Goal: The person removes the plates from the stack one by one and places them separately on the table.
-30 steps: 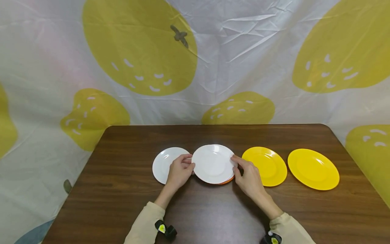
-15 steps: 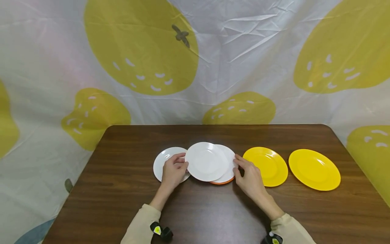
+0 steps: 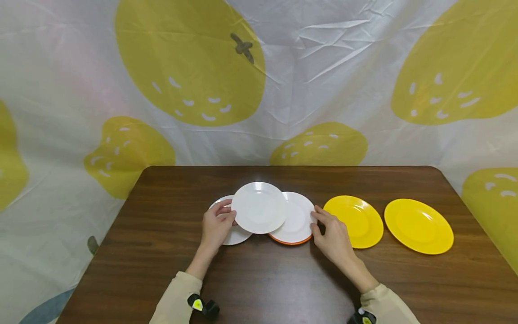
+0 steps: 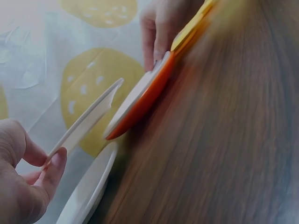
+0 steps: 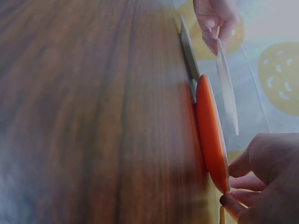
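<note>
Thumb and fingers of my left hand (image 3: 215, 228) pinch the left rim of a white plate (image 3: 259, 207), which is raised above the table. Below and left of it lies another white plate (image 3: 239, 236), partly covered from the head view. In the middle a white plate (image 3: 300, 219) is stacked on an orange plate (image 5: 210, 130), whose rim shows along the front. My right hand (image 3: 333, 235) holds this stack's right edge between thumb and fingers. The right wrist view shows the lifted plate apart from the stack.
Two yellow plates, a nearer one (image 3: 360, 223) beside my right hand and a farther one (image 3: 418, 227), lie to the right. They rest on a dark wooden table (image 3: 267, 283). Behind its back edge hangs a white cloth (image 3: 323, 90) with yellow fruit prints.
My left hand has drawn the upper white plate left and up off the middle stack, uncovering the white plate beneath. The right hand has stayed at the stack's edge.
</note>
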`<state>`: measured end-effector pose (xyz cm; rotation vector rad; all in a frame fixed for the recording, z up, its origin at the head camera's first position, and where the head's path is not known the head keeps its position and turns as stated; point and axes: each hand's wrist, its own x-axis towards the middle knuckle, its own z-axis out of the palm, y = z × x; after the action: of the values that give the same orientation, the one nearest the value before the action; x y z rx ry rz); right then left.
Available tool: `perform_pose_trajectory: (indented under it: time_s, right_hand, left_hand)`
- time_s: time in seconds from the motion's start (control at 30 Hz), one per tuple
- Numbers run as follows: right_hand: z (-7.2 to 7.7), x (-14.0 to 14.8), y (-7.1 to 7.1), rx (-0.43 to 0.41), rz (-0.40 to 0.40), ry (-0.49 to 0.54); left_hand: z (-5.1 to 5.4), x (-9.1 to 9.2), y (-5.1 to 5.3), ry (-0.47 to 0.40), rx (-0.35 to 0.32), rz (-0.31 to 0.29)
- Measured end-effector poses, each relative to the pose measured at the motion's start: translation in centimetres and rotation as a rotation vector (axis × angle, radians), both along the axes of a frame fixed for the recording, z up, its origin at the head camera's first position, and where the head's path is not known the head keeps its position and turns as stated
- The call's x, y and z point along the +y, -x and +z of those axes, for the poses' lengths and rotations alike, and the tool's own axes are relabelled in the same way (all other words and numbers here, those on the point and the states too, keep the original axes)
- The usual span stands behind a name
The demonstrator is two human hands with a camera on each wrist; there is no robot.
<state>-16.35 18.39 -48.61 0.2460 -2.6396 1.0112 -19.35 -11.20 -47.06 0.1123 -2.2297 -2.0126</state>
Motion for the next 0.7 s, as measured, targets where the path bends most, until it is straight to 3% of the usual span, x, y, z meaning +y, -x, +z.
perform_pose_trajectory:
  time_s: [0.33, 0.7]
  right_hand:
    - [0.0, 0.1, -0.1, -0.002, 0.002, -0.01]
    - [0.0, 0.1, -0.1, -0.009, 0.008, -0.014]
  left_hand:
    - [0.4, -2.1, -0.1, -0.022, -0.057, 0.057]
    - [0.4, -4.4, -0.2, -0.068, -0.073, 0.094]
